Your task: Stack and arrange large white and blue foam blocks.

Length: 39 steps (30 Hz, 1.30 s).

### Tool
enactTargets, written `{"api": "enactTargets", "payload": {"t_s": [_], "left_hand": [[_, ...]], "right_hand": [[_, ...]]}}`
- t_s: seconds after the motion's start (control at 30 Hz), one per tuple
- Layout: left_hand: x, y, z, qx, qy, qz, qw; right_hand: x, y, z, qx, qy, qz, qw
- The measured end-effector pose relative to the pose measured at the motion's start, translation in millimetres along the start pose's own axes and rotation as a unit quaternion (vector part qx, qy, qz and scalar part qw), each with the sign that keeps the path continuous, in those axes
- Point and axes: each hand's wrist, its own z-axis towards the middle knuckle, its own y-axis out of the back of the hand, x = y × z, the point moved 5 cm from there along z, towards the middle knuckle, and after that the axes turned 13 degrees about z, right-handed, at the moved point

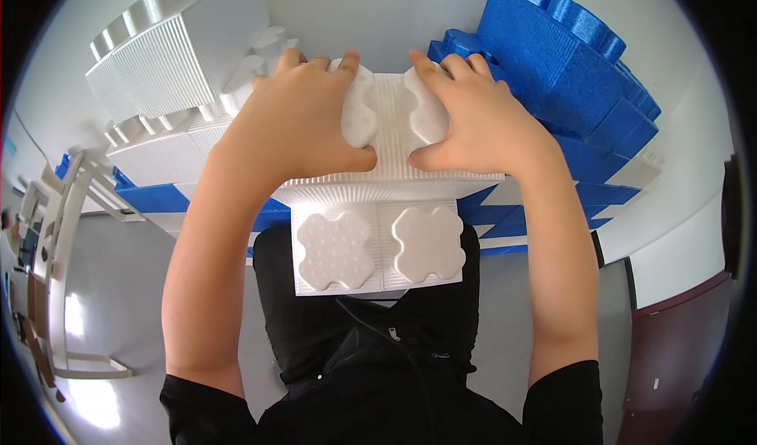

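My left hand [290, 123] is spread over the left raised stud [361, 114] of a large white building block [390, 126], thumb at its near side and fingers at its far side. My right hand [485, 120] clasps the right stud [427, 114] of the same block in a mirrored way. The palms cover the outer parts of both studs. Below and nearer to me, a lower white block surface [382, 208] carries two more studs; the left one [336, 251] is dimpled, the right one [429, 245] looks smooth.
Stacked white blocks [154, 69] rise at the left, and glittery blue blocks [532, 60] rise at the right. Blue and white courses [591, 208] continue below. A pale wall [378, 13] stands behind. A white frame [56, 267] is far left, a dark red door [680, 356] lower right.
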Motion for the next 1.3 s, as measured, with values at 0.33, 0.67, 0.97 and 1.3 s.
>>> {"api": "enactTargets", "payload": {"t_s": [0.33,0.67,0.97,1.3], "left_hand": [[2.9,-13.8,-6.3,-0.12,-0.001,0.022,0.993],[5.1,-9.0,6.8,0.043,0.008,-0.017,0.999],[2.2,-11.6,-4.4,-0.036,0.024,0.01,0.999],[6.2,-21.7,3.1,-0.004,0.019,0.01,1.0]], "right_hand": [[-0.2,-11.4,-0.9,-0.1,0.023,0.012,0.995],[-1.2,-1.3,14.5,0.045,-0.047,0.016,0.998],[-1.8,-11.7,0.5,-0.09,0.004,0.017,0.996],[-9.2,-19.0,9.5,-0.047,-0.013,0.023,0.999]]}}
